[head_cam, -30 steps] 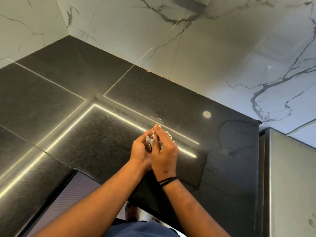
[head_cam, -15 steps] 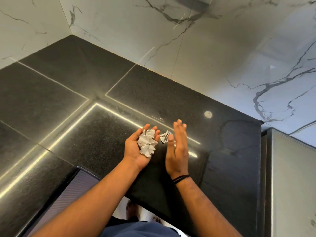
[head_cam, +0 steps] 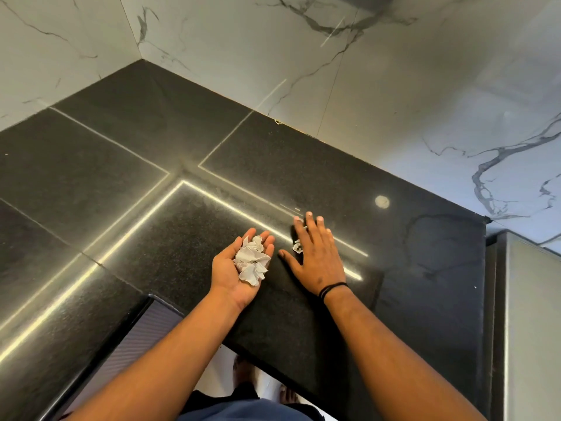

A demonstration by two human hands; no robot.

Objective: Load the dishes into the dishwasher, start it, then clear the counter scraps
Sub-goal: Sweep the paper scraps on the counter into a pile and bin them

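My left hand (head_cam: 239, 270) lies palm up just above the black counter (head_cam: 127, 153), fingers relaxed, carrying a heap of crumpled white paper scraps (head_cam: 252, 261). My right hand (head_cam: 315, 253) is flat, palm down, on the counter to its right, fingers spread and straight. A small white scrap (head_cam: 297, 246) lies on the counter under the right hand's index finger, partly hidden by it. The dishwasher and dishes are not in view.
White marble walls (head_cam: 364, 86) close off the counter at the back and left. A pale round spot (head_cam: 382, 202) sits on the counter beyond my right hand. A grey cabinet side (head_cam: 531, 329) stands at the right. The counter's front edge runs just below my wrists.
My hands were together around the scraps, then parted. The left hand now lies open with the heap, and the right hand has turned palm down and dropped flat onto the counter over a small scrap.
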